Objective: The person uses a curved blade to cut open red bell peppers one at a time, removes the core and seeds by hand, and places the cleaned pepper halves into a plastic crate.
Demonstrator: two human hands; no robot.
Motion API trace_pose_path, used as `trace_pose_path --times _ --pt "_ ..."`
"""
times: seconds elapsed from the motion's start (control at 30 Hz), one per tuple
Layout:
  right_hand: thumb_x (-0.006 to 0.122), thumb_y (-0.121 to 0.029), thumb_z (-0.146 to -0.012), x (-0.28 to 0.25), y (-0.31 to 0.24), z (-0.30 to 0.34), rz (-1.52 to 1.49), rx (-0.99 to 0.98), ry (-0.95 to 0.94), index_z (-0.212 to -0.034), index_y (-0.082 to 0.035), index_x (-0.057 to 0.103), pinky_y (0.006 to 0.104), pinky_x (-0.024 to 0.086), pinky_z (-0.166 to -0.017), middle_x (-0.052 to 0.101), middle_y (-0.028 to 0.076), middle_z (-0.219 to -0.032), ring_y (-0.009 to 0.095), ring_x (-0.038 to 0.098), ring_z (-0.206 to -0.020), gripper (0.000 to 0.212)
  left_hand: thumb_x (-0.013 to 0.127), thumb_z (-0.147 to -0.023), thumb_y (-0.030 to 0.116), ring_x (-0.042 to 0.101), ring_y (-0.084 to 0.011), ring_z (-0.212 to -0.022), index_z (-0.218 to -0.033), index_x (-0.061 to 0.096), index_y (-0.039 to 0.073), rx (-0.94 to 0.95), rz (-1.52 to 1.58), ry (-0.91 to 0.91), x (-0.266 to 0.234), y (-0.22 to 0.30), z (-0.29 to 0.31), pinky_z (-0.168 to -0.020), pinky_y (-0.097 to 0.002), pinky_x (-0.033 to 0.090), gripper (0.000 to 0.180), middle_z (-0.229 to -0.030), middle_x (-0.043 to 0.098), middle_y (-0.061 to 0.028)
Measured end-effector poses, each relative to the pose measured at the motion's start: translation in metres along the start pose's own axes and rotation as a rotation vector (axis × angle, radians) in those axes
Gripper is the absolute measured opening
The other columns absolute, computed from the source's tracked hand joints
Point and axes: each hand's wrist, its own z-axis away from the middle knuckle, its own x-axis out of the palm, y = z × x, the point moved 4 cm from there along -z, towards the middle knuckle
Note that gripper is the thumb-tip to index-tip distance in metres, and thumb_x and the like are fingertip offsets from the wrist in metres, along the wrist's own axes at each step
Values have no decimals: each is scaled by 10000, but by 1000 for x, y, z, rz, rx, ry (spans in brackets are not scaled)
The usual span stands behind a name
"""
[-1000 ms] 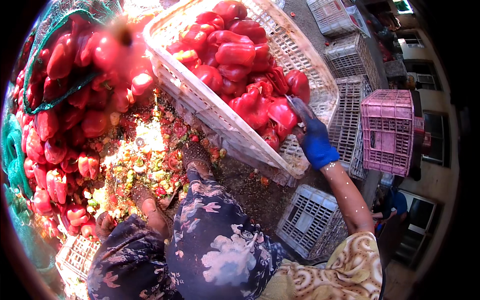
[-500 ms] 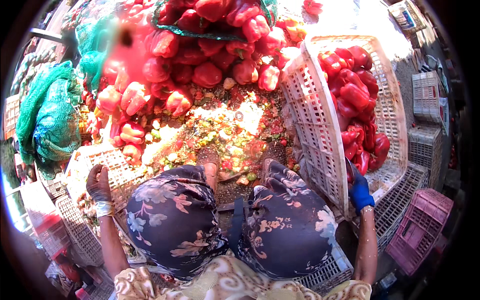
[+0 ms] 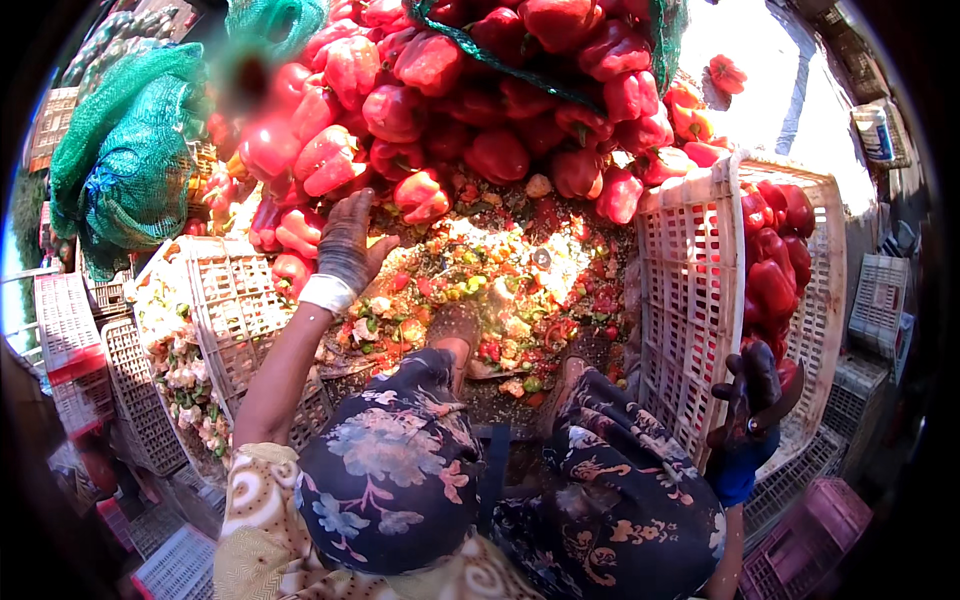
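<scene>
My left hand [image 3: 350,245], in a worn dark glove with a white wrist band, reaches to the near left edge of a heap of red bell peppers [image 3: 495,155]. Its fingers are stretched and hold nothing. A red bell pepper [image 3: 422,196] lies just beyond its fingertips. At the right, my right hand [image 3: 745,395], dark-gloved with a blue cuff, is turned up beside the near end of a white crate [image 3: 690,300]. Its fingers curl around what looks like a curved knife [image 3: 783,400]; its handle is hidden. Red bell peppers [image 3: 772,285] fill part of that crate, which leans over.
Pepper cores and scraps [image 3: 490,290] cover the ground around my feet. A pale crate [image 3: 240,290] with cut cores [image 3: 190,390] stands at left. Green net sacks [image 3: 140,160] sit behind it. A pink crate [image 3: 810,530] and further crates stand at the right.
My left hand has moved forward and right from beside the left crate to the pepper heap. My right hand has turned up and come out of the right crate. The view has shifted left.
</scene>
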Motion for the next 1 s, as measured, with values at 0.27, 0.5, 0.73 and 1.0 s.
trace_pose_path --times 0.27,0.5,0.73,1.0 --pt "502 -31 -969 76 52 -16 38 288 -299 -1529 -106 189 309 558 -755 514 207 -1391 298 639 -1084 646 783 -638 278 429 -391 -1253 -1468 308 28 -172 -144 -187 96 47 -64 -1039 -493 368 988 -1418 387 -208" --pt "622 -58 -935 176 97 -41 -10 425 -520 -1391 -58 498 256 531 -680 641 110 -1162 143 650 -876 473 799 -579 296 474 -354 -1193 -1408 373 56 -180 -154 -168 97 37 -70 -987 -483 409 962 -1318 468 -174" --pt "607 -63 -942 235 131 -50 40 551 -702 -1355 -42 513 256 531 -569 651 69 -944 104 622 -672 425 913 -506 411 586 -324 -1113 -1318 452 55 -311 153 -29 93 18 -69 -965 -442 485 1000 -1213 577 -155" --pt "607 -181 -961 267 147 -46 136 500 -778 -1417 -78 455 265 457 -457 650 104 -868 110 580 -526 491 945 -550 294 551 -235 -1150 -1358 427 47 -375 1245 -135 77 88 -33 -1002 -363 477 992 -1253 544 -114"
